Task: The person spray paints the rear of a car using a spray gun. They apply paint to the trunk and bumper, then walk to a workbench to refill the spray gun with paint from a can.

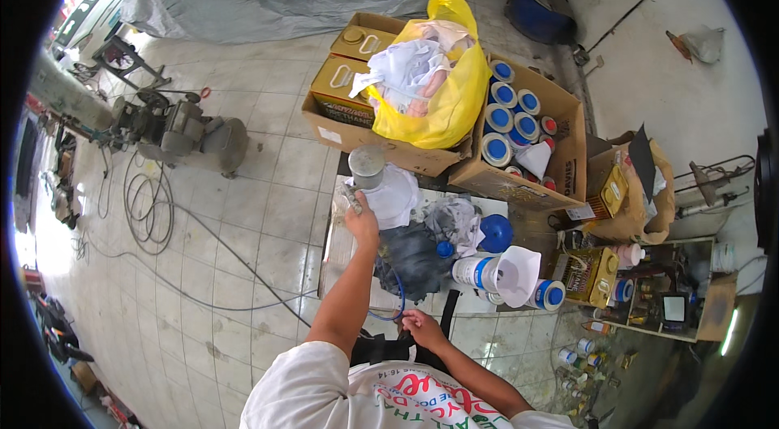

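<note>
My left hand (362, 222) is closed around a paint spray gun (354, 200) topped with a round grey cup (367, 166), over the near-left end of a low work table (334, 244). A white cloth (391, 200) lies just beyond it. Close to my waist, my right hand (423, 327) is closed, its fingertips at a thin blue hose (402, 293) that curves down beside a dark grey cloth (412, 260). Whether the fingers grip the hose firmly is hard to see.
Paint cans (475, 271), a white funnel-like cup (518, 275) and a blue ball-shaped object (496, 232) stand on the right. Beyond are a yellow bag (466, 100) of rags and a carton (560, 177) of cans. A compressor (191, 133) and hoses (154, 218) occupy the left floor.
</note>
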Available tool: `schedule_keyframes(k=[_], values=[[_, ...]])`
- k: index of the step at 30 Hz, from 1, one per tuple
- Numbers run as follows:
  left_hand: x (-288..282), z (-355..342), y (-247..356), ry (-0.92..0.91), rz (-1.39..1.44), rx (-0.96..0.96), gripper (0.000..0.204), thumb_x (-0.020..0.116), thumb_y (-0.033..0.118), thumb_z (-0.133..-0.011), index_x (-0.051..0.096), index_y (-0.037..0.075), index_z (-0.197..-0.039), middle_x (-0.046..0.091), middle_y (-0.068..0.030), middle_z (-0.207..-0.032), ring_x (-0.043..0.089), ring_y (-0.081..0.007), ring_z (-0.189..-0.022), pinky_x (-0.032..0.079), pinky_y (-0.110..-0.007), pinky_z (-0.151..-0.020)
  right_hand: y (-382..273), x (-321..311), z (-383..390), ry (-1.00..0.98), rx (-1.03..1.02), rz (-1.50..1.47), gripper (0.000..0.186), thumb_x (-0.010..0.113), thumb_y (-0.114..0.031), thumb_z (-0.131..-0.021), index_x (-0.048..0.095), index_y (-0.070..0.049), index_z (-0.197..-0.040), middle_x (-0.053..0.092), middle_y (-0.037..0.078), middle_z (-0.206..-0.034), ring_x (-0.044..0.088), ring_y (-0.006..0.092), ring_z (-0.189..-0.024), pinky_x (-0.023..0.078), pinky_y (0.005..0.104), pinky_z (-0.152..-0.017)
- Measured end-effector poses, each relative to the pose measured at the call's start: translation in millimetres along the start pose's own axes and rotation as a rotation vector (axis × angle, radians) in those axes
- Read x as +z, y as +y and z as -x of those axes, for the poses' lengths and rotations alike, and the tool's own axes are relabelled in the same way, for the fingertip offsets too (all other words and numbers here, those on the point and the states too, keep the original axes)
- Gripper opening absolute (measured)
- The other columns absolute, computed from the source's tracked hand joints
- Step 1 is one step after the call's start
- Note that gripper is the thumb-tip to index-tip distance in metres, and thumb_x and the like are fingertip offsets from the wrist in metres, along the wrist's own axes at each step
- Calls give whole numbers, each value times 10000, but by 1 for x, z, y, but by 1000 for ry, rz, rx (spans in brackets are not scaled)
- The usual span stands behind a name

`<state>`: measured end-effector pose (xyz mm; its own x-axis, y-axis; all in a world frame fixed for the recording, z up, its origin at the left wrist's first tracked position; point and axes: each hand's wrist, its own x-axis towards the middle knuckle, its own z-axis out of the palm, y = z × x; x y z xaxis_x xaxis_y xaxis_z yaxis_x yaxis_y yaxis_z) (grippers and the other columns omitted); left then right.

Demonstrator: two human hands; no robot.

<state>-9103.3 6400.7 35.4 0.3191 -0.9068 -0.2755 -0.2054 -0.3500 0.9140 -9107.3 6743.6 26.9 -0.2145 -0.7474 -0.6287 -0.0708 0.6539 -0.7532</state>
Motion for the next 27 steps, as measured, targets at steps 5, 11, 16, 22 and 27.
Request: schedule_keyframes(k=[5,11,16,22,27], values=[[19,-26,-31,-58,114,-19,638,555,504,-1040,693,-118,-1009,650,-167,-700,577,-262,-640,460,-461,-641,10,-1,27,-18,121,43,353,644,-207,-1009,618,4,-1290,737,98,-1063,717,156,-896,557,289,-814],[17,-17,-9,-168,237,-131,640,567,515,-1035,685,-113,-994,530,-57,-622,465,-145,-580,418,-376,-558,33,5,40,19,144,49,355,662,-238,-994,643,-5,-1261,753,91,-972,719,150,-844,555,290,-782],[13,-22,-12,-229,222,-120,572,586,541,-1017,637,-26,-965,538,-46,-621,492,-134,-493,409,-328,-446,22,5,27,43,112,102,351,668,-242,-987,649,-17,-1255,750,89,-953,709,152,-814,548,289,-770],[5,-19,-2,-326,293,-235,519,608,491,-1016,661,-25,-992,654,-93,-740,602,-173,-526,482,-319,-456,12,8,18,62,120,111,380,690,-322,-956,680,-55,-1226,762,124,-1010,737,225,-909,565,339,-817],[-3,-43,-33,-435,160,-165,406,730,366,-955,640,-20,-1037,689,-97,-809,640,-164,-585,497,-309,-513,-3,11,23,72,84,140,373,701,-320,-945,693,-67,-1219,767,132,-1018,745,237,-915,567,338,-810]])
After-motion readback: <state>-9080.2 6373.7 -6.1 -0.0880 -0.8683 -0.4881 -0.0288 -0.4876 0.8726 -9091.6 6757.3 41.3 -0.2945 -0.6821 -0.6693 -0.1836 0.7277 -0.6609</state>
